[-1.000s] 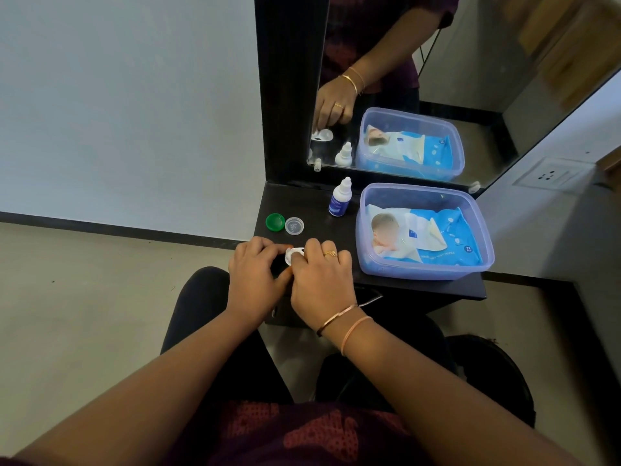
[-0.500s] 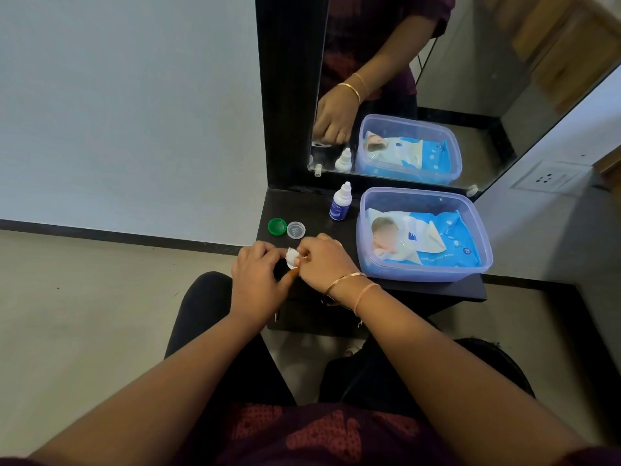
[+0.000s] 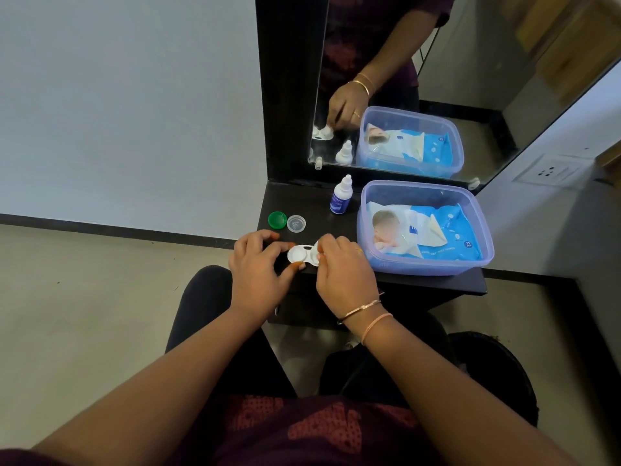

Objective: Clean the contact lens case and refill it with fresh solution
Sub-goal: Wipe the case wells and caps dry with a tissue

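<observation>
The white contact lens case (image 3: 300, 255) lies at the front left of the black shelf (image 3: 437, 284) with its left well uncovered. My left hand (image 3: 257, 270) pinches that left well between thumb and fingers. My right hand (image 3: 342, 267) covers the case's right well, pressing a bit of white material (image 3: 318, 249) into it. Two loose caps, one green (image 3: 277, 219) and one clear (image 3: 296, 224), rest behind my hands. The small solution bottle (image 3: 341, 196), white with a blue label, stands upright farther back.
A clear blue plastic tub (image 3: 470, 264) holding a pack of wet wipes (image 3: 426, 232) fills the shelf's right half. A mirror (image 3: 403, 62) rises behind the shelf. A wall socket (image 3: 551, 171) sits on the right wall. My knees are under the shelf's front edge.
The case, gripped close between both hands before, now lies flat with its left well exposed. My right hand has shifted onto the right well; my left has slid left.
</observation>
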